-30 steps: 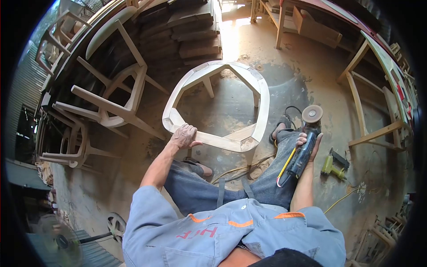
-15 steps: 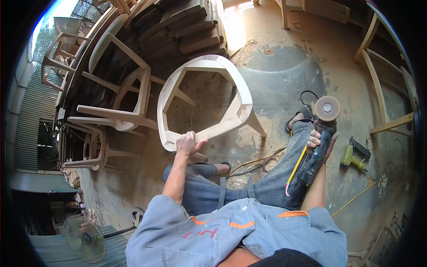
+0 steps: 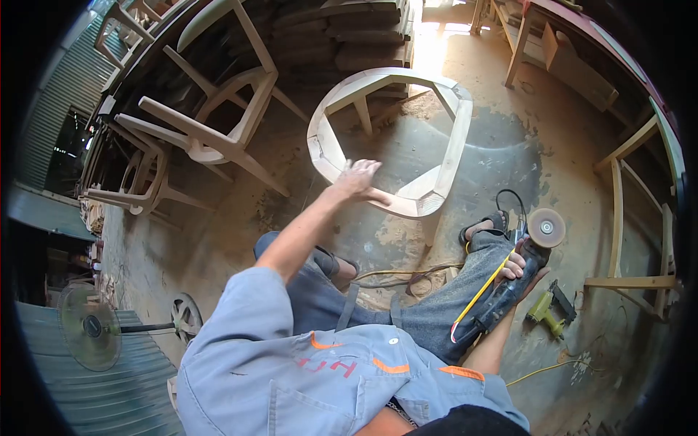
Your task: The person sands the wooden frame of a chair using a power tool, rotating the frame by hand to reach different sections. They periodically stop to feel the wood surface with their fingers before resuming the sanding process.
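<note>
My left hand (image 3: 356, 182) grips the near rim of a pale wooden chair frame (image 3: 456, 142), a rounded ring with legs. Its fingers lie over the wood and the thumb points right along the rim. At my right thigh, my right hand (image 3: 515, 266) is wrapped around the dark body of an angle grinder (image 3: 502, 299). The round sanding disc (image 3: 547, 228) on the grinder's head faces up, apart from the wood. A thin yellow strip (image 3: 476, 299) runs along the grinder's side.
Wooden chairs (image 3: 243, 123) stand at left, before stacked boards (image 3: 363, 33). A green nail gun (image 3: 547, 311) lies on the floor at right, near a wooden stand (image 3: 616, 211). Cords (image 3: 396, 273) cross the floor by my feet. A fan (image 3: 91, 325) stands at lower left.
The chair frame has turned and shifted away from me, with my left hand reaching farther forward on its rim. My right hand still holds the grinder, slightly lower in view. The camera view has shifted.
</note>
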`<action>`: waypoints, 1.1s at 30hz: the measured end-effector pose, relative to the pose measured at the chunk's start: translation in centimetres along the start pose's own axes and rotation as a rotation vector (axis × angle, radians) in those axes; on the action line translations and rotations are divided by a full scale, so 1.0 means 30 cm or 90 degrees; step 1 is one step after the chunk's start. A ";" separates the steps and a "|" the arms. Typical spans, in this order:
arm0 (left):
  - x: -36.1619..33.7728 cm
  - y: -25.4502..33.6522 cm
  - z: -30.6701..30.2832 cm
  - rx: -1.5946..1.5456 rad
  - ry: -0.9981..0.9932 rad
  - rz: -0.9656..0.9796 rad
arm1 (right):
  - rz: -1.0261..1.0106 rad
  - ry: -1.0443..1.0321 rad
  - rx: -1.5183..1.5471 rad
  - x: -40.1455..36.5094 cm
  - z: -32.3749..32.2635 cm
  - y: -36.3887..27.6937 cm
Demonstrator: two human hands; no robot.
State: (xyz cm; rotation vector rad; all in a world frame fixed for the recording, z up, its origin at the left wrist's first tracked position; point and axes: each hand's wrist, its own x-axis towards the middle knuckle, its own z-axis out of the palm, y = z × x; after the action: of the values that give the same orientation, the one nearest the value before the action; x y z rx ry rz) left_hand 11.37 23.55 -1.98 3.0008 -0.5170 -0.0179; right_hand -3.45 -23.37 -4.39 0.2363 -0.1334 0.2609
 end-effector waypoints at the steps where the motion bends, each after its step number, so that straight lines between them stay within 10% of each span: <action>1: -0.062 -0.069 -0.043 0.046 -0.020 0.104 | 0.007 -0.004 0.016 0.007 0.004 0.002; 12: -0.183 0.109 0.013 0.045 0.007 0.161 | 0.007 0.182 -0.408 0.052 0.086 -0.045; 22: -0.409 0.595 0.142 -0.219 0.049 0.011 | -0.008 0.174 -1.273 0.411 0.985 0.251; 26: -0.459 0.292 0.025 -0.240 0.422 -0.021 | 0.172 0.083 -1.451 0.671 0.992 0.520; 30: -0.500 -0.101 0.011 -0.388 0.690 -0.523 | 0.241 -0.210 -1.651 0.963 0.752 0.863; 33: -0.482 -0.371 0.120 -0.827 0.556 -0.681 | 0.438 -0.223 -1.770 1.147 0.566 1.161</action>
State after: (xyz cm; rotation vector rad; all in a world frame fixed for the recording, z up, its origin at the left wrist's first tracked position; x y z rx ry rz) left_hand 1.35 38.49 -6.70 1.4327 0.8528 0.5671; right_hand 18.38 13.35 24.96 -2.5832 -0.7794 0.4798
